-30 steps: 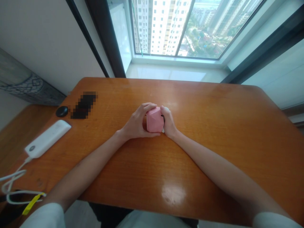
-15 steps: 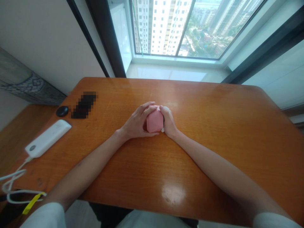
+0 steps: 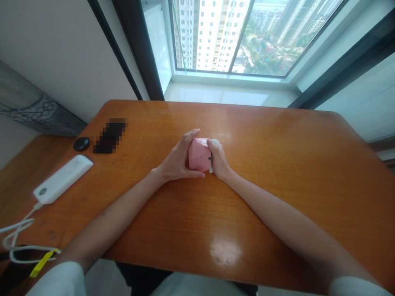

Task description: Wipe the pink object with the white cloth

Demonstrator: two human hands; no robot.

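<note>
A pink faceted block-like object (image 3: 199,155) is between my two hands, over the middle of the table. My right hand (image 3: 218,157) is closed around its right end, thumb on the upper face. A bit of white shows beyond that hand and below it, and a small dark spot is on the pink surface near the thumb. My left hand (image 3: 182,158) is spread around the left end. Its fingers stretch past the far side and its thumb lies along the near side, with a gap to the object. What the right fingers cover underneath is hidden.
On the wooden table (image 3: 277,172), a white power-bank-like device (image 3: 63,179) with a white cable (image 3: 23,225) lies at the left. Beyond it are a round black object (image 3: 81,144) and a pixelated dark item (image 3: 109,136). A window (image 3: 231,37) is behind the table.
My left fingers have lifted off the pink object's top and spread wider. The object has turned slightly, showing different facets and a dark spot. My right hand keeps its grip.
</note>
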